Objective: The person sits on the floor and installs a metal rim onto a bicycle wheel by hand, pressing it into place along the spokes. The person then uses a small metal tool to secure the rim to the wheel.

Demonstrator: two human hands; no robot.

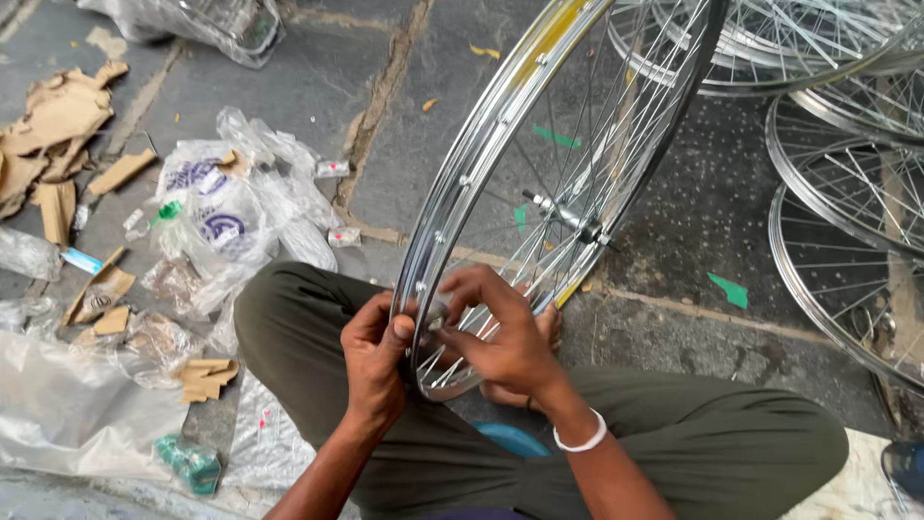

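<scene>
Person's sitting on the stone floor (318, 96) with a bicycle wheel rim (481, 144) standing upright between their knees, hub (568, 217) and spokes already in. Left hand (373, 351) is clamped around the bottom edge of the rim, thumb pressed on the outside. Right hand (505, 332) reaches in from the other side, fingers pinched on something tiny right at the rim, can't tell what. More finished wheels (847, 193) lie stacked off to the right, plastic bags (231, 207) and cardboard scraps (58, 116) litter the left.
</scene>
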